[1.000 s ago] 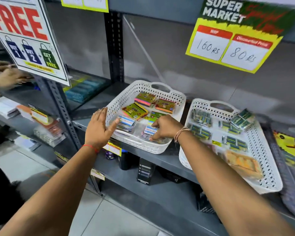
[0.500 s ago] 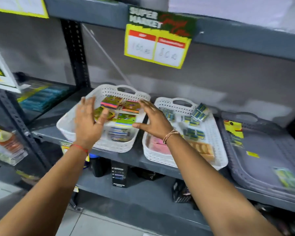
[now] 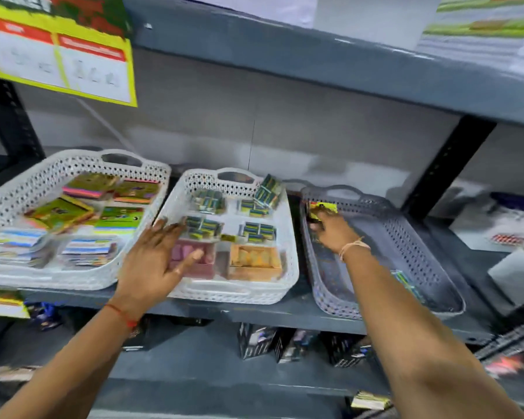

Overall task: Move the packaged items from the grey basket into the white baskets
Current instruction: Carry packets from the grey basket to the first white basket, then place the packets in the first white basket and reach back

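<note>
The grey basket [image 3: 412, 234] sits on the right of the shelf, and my right hand [image 3: 333, 229] is inside its far left corner, fingers closing on a yellow packaged item [image 3: 321, 208]. Motion blur hides how firm the grip is. A small green packet [image 3: 406, 282] lies near the basket's front. The middle white basket [image 3: 288, 237] holds green packets, a pink pack and an orange pack. My left hand [image 3: 155, 258] hovers open over its front left rim. The left white basket [image 3: 58, 164] holds colourful packs.
A yellow price sign [image 3: 61, 62] hangs from the upper shelf at top left. A black upright post [image 3: 448, 164] stands right of the grey basket, with blister packs [image 3: 507, 238] beyond it. Dark boxes [image 3: 254, 343] stand on the lower shelf.
The view has swung right. My right hand moved from between the white baskets into the grey basket's far corner. My left hand shifted from the left white basket to the middle one.
</note>
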